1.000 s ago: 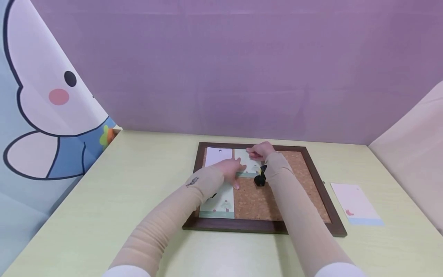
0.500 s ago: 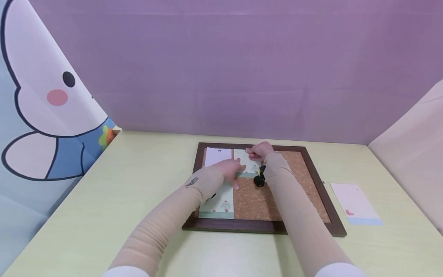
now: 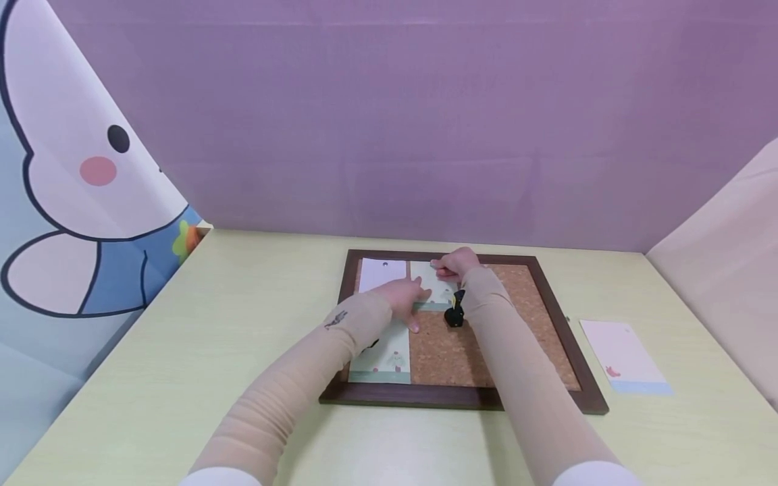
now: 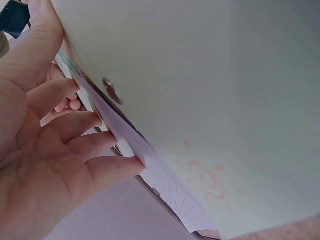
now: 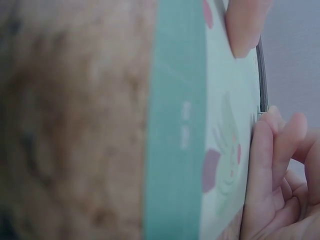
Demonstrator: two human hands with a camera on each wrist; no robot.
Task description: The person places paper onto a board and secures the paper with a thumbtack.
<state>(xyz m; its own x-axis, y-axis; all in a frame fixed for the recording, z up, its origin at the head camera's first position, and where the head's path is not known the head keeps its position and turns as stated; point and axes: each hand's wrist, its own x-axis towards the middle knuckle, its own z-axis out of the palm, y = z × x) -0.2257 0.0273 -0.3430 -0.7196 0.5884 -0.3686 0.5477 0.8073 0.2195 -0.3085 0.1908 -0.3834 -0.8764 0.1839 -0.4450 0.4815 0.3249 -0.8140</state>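
A cork board (image 3: 450,358) in a dark brown frame lies on the table. My left hand (image 3: 404,298) has its fingers spread and its fingertips rest on the paper cards, near the left edge of a pale green card (image 3: 433,293). At that card's top edge my right hand (image 3: 460,263) pinches a small thumbtack (image 5: 260,115), mostly hidden by the fingertips. A white card (image 3: 379,272) is on the board's upper left, with a dark tack (image 3: 385,264) at its top. Another green-bottomed card (image 3: 383,368) lies below it, partly covered by my left arm.
To the right of the board, a loose white card (image 3: 626,358) with a blue bottom band lies on the pale table (image 3: 243,324). A purple cloth (image 3: 389,121) hangs behind the table. A small dark speck (image 3: 568,318) sits beside the frame's right side.
The view has shifted very slightly. Both hands keep the same places on the board, and the cards have not moved.
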